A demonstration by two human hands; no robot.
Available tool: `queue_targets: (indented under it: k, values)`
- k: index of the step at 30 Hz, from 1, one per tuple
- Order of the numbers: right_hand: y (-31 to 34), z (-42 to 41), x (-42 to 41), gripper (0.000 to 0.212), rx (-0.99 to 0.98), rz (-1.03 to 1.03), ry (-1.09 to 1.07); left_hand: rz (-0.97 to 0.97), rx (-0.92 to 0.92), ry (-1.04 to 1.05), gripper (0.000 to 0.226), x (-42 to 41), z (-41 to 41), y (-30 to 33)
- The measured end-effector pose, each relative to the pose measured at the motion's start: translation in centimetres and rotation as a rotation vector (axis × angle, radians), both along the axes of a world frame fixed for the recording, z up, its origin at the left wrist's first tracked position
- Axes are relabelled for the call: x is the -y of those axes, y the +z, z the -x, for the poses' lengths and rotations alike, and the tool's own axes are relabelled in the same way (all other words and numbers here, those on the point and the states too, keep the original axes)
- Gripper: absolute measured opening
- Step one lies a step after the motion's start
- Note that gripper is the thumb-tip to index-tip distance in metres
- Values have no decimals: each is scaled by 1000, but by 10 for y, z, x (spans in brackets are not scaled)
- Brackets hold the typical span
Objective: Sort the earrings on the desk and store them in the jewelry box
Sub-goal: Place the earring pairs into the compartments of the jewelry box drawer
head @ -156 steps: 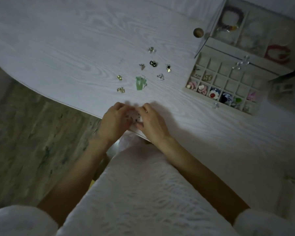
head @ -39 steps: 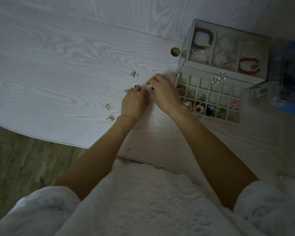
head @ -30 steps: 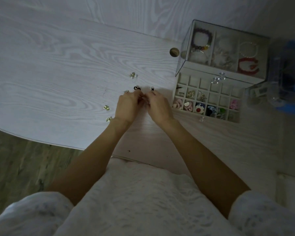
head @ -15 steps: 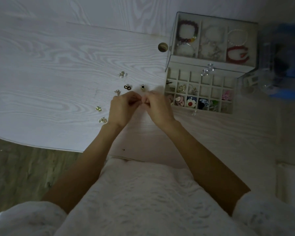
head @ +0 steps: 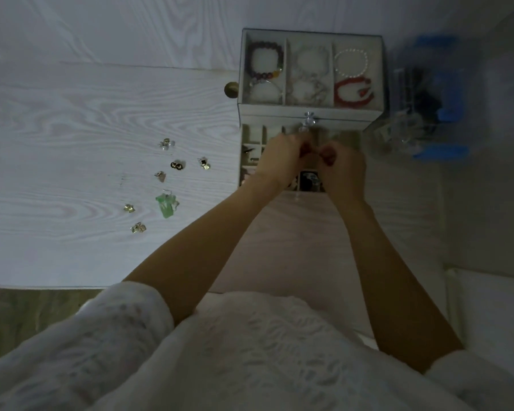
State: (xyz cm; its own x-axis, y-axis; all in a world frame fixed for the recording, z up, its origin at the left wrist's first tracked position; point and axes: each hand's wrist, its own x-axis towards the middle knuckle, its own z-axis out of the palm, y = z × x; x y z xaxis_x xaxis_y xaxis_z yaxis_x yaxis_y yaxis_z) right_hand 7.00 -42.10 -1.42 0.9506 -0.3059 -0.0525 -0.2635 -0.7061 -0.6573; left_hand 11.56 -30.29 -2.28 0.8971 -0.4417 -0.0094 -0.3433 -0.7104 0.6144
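Note:
Both my hands hover over the open gridded drawer of the jewelry box. My left hand and my right hand face each other, fingertips pinched shut on a small earring that the fingers mostly hide. Several earrings lie loose on the white desk to the left: a clear one, a black-gold one, a green pair and gold ones. My hands cover most of the drawer's cells.
The box's glass-topped upper tray holds bracelets. A crystal knob sticks out just beyond my fingers. A clear and blue container stands to the right of the box. A round brass knob sits at the box's left.
Both hands have moved right, from the loose earrings on the desk to above the open drawer, still pinched together. The green pair they covered is in view again.

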Motion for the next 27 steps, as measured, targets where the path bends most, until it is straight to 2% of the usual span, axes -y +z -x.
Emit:
queue_targets:
  k: [4,9,12,14,17,23,27]
  values:
    - [-3,-8,-1,16,-33,12,-10,-62,-6,12,21,8,-5,-4]
    - [2,-1,-4,22,-20,67,38,7,-22,23,22,-7,9,9]
    - [11,9,-18,16,111,222,148,58,51,159,13,-41,24,19]
    - [15,16,-44,15,186,209,248,77,115,268,12,-79,37,19]
    - [12,19,-89,14,255,155,415,-20,160,360,22,-135,45,6]
    - [-8,-8,-156,27,12,158,535,-326,111,202,35,-182,10,-13]
    - [-17,-27,-181,27,-138,324,531,-428,188,90,8,-173,3,-6]
